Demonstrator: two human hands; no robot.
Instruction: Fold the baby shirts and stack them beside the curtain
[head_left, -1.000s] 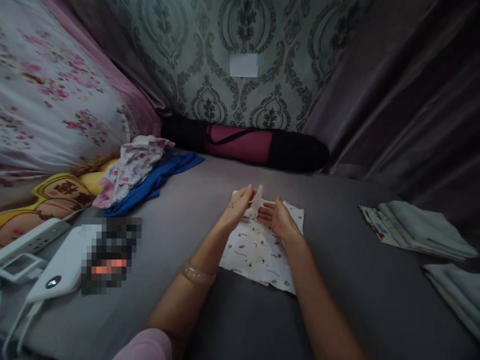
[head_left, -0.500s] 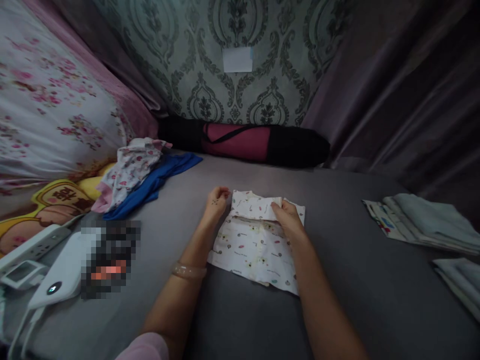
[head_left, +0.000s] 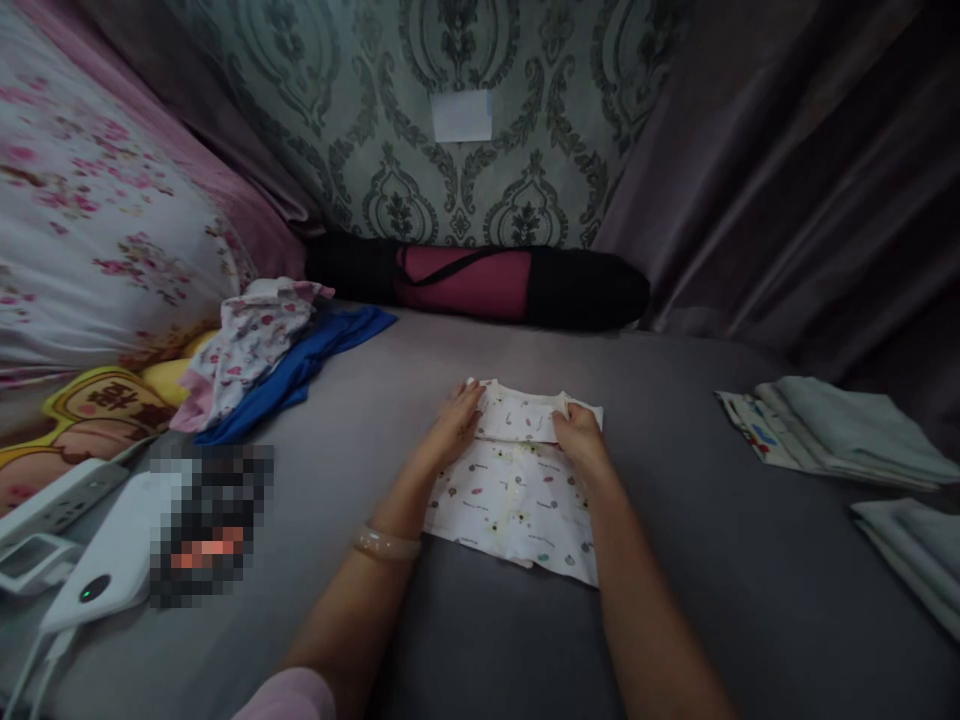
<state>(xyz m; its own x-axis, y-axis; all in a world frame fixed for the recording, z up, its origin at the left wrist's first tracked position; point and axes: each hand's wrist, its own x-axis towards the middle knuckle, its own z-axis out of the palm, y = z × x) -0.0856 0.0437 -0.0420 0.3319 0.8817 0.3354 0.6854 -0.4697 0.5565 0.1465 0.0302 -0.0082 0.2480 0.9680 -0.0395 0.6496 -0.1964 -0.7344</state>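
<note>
A small white printed shirt (head_left: 517, 500) lies on the grey sheet, its upper part folded over into a band near the neckline. My left hand (head_left: 457, 418) rests along the garment's upper left edge with fingers stretched out, touching the cloth. At the upper right, my right hand (head_left: 582, 437) pinches the folded band between thumb and fingers. The fingertips of the right hand are partly hidden by the cloth.
A crumpled printed garment (head_left: 259, 330) and a blue one (head_left: 300, 375) lie left, near a plush cushion (head_left: 105, 400), power strip (head_left: 67, 500) and white power bank (head_left: 105, 560). Folded clothes (head_left: 840, 430) sit right. A long black-and-red bag (head_left: 465, 285) lies along the wall.
My left hand has moved right onto the shirt's upper left edge; before, it was just beside it. My right hand still grips the band. The view has shifted slightly.
</note>
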